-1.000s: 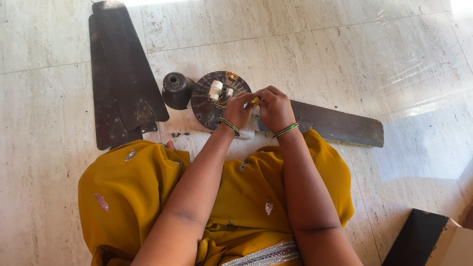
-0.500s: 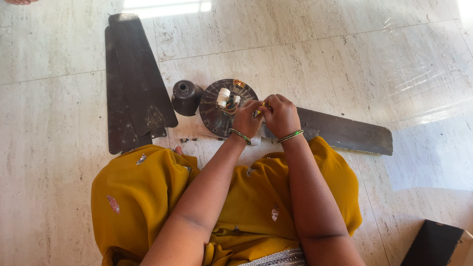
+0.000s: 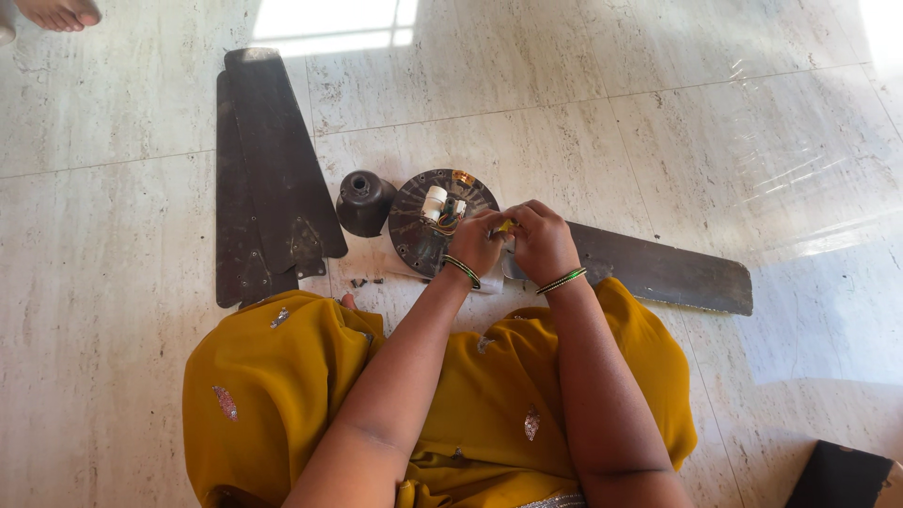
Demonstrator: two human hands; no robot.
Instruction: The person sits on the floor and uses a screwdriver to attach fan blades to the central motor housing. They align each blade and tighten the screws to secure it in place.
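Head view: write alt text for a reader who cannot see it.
A person seated on a marble floor pinches a small yellow part between left hand and right hand beside a round fan motor. One fan blade lies attached; two stacked blades and a dark cup-shaped cover lie nearby.

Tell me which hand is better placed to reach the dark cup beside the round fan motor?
Probably the left hand: it lies over the fan motor, nearer the dark cup. The right hand is farther off.

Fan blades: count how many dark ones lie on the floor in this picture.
3. Two fan blades overlap at the left, top blade and under blade; the third blade lies right of the hands. More may be hidden.
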